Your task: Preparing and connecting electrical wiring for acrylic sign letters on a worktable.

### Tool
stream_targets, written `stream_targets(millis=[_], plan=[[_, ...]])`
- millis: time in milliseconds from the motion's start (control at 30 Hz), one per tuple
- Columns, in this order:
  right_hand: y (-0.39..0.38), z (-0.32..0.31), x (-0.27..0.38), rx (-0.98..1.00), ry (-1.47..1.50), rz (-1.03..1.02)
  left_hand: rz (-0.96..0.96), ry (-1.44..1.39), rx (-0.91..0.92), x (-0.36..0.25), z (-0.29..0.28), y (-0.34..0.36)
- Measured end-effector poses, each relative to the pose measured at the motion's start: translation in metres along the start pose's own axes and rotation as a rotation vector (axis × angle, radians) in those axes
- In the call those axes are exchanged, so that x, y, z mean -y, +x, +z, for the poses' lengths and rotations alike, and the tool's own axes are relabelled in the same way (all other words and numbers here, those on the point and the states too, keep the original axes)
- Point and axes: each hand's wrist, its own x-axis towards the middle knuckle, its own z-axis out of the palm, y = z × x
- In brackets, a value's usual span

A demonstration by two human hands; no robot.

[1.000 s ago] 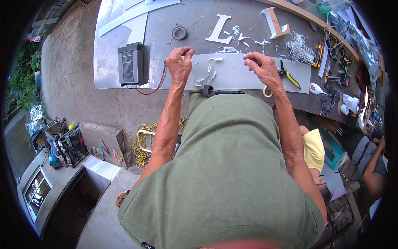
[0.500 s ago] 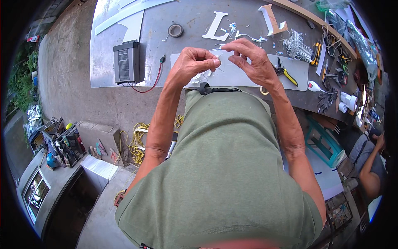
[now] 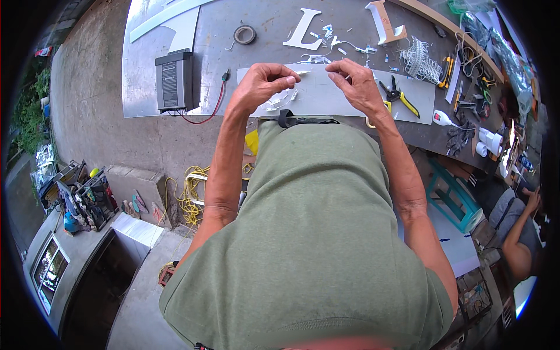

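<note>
My left hand (image 3: 265, 87) is closed in a pinch above the grey-white sheet (image 3: 326, 93). A small white light module (image 3: 302, 73) on thin wire sticks out from its fingertips. More of the white wired strand (image 3: 279, 102) lies just below that hand. To the right, my right hand (image 3: 357, 86) holds its thumb and forefinger close together; whether something thin is between them is too small to tell. Wire strippers (image 3: 399, 97) with yellow and black handles lie beside the right wrist.
Beyond my hands are a white letter-shaped piece (image 3: 303, 29), a second one (image 3: 385, 23), a tape roll (image 3: 244, 35) and white scraps. A grey power supply (image 3: 174, 81) with a red lead stands left. Tangled white module strands (image 3: 420, 61) lie right. A person (image 3: 519, 233) sits at far right.
My hands have moved slightly apart, the right one to the right and down. The white module at my left fingertips now shows more clearly. The whole view has shifted a little.
</note>
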Motion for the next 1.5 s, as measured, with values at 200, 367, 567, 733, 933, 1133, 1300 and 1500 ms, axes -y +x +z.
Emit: stream_targets(millis=[200,367,567,733,933,1133,1300,1500], plan=[[0.003,0.015,-0.029,0.039,-0.123,-0.054,-0.069,0.069,-0.159,0.022,-0.022,-0.001],[0.014,0.032,-0.041,0.044,-0.202,-0.078,-0.112,0.034,-0.217,0.025,-0.027,-0.001],[0.023,0.038,-0.049,0.092,-0.242,-0.085,-0.119,-0.004,-0.236,0.027,-0.028,-0.001],[0.025,0.046,-0.051,0.116,-0.257,-0.074,-0.115,-0.012,-0.233,0.028,-0.027,0.0],[0.029,0.048,-0.059,0.008,-0.305,-0.143,-0.096,-0.015,-0.23,0.031,-0.029,0.001],[0.035,0.048,-0.055,0.103,-0.363,-0.14,-0.095,0.02,-0.23,0.027,-0.026,0.002],[0.038,0.045,-0.049,0.168,-0.364,-0.19,-0.084,0.003,-0.227,0.029,-0.024,0.004],[0.035,0.044,-0.052,0.209,-0.34,-0.183,-0.141,0.061,-0.201,0.021,-0.02,0.005]])
